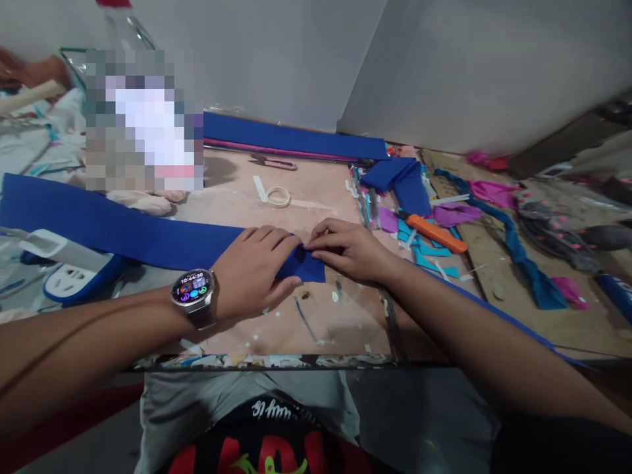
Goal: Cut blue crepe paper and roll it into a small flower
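Note:
A long blue fabric strip (162, 238) runs from the left edge to the middle of the table. My left hand (251, 270), a smartwatch (193, 294) on its wrist, lies flat across the strip with its fingers stretched out. At the strip's right end, my right hand (345, 247) pinches a small raised fold of the fabric between thumb and fingers. The tips of both hands nearly meet there. Behind them lie a roll of tape (278, 196) and small thread snips (276, 164).
An orange utility knife (434, 234) lies among scraps to the right, near a folded blue piece (399, 178). Another blue strip (296, 136) runs along the wall. A blue-and-white iron-like tool (81, 270) stands at left. Teal cloth (523, 247) lies far right.

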`<state>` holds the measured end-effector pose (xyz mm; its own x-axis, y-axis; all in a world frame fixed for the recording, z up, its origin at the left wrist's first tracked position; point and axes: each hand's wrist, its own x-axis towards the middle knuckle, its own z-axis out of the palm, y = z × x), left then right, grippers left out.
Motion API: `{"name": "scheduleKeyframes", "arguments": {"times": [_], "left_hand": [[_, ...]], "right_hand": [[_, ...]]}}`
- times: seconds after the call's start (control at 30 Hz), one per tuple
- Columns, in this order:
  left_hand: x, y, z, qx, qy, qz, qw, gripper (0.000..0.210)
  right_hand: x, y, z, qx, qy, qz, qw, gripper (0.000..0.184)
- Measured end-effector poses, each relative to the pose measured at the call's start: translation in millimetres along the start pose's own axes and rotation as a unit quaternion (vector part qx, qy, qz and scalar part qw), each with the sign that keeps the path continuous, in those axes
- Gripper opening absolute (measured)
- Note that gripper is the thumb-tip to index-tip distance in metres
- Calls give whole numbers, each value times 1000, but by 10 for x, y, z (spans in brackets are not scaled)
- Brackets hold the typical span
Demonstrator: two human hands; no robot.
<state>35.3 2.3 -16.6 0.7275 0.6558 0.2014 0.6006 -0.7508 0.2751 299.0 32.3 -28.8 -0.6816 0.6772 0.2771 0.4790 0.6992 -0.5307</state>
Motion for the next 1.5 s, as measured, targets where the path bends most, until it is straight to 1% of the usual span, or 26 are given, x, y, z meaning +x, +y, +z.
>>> {"name": "scheduleKeyframes", "arguments": {"times": [0.33,0.57,0.7,0.8,0.97,1.1,1.23,1.37,1.5], "left_hand": [[-6,-24,30,41,-2,1,999,56],[-12,-21,40,40,13,-27,999,60],[-13,-1,26,10,23,12,1000,58],[-16,-6,34,6,6,29,1000,60],[-21,-25,43,17,-22,19,999,61],[-25,-18,25,24,-27,14,999,61],[-26,-20,17,28,-28,27,999,59],[-28,-21,21,30,-24,29,999,61],[-30,-12,20,31,-26,25,999,60]], "right_hand": [[0,-2,-2,-3,-9,2,1000,21],[5,-20,-7,-5,-10,3,1000,21],[1,-16,-7,-8,-6,-2,1000,21],[-1,-8,-1,-7,-5,-3,1000,21],[-1,-7,-11,-5,-11,1,1000,22],[-8,-6,-54,-4,-28,5,1000,23],[-20,9,-98,2,-43,8,999,22],[-29,-6,-140,20,-51,-10,998,17],[-27,-84,-191,40,-58,-24,997,13]]}}
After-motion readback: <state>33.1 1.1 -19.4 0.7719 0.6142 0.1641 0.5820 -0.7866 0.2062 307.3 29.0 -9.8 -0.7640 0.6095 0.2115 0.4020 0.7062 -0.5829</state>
